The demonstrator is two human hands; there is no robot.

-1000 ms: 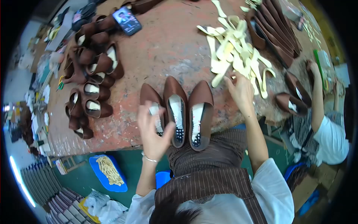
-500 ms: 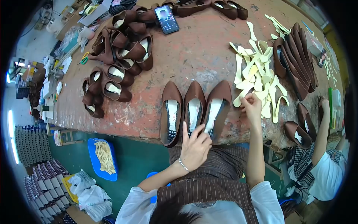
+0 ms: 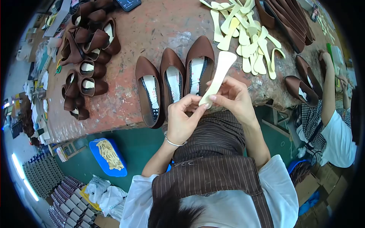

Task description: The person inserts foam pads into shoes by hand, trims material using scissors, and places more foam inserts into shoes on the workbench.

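A cream insole (image 3: 219, 74) is held up at the table's front edge, its wide end pointing away from me. My left hand (image 3: 181, 121) pinches the near end between thumb and fingers. On the same end, my right hand (image 3: 236, 99) is closed from the right side. Just beyond my hands stand three brown pointed shoes side by side: a left one (image 3: 146, 68), a middle one (image 3: 172, 57) and a right one (image 3: 200, 47), toes facing away. White printed linings show inside them. The heel of the right shoe is hidden behind my hands and the insole.
A loose pile of cream insoles (image 3: 253, 45) lies right of the shoes. Brown shoes (image 3: 95, 41) are heaped at left, more stacked (image 3: 291, 19) at far right. A phone (image 3: 128, 3) lies at the back. A co-worker's arm (image 3: 327, 87) reaches in at right; a blue tub (image 3: 121, 171) stands below left.
My right hand has come from the insole pile to my body with an insole. My left hand has left the shoes and grips it too. The view has shifted downward.
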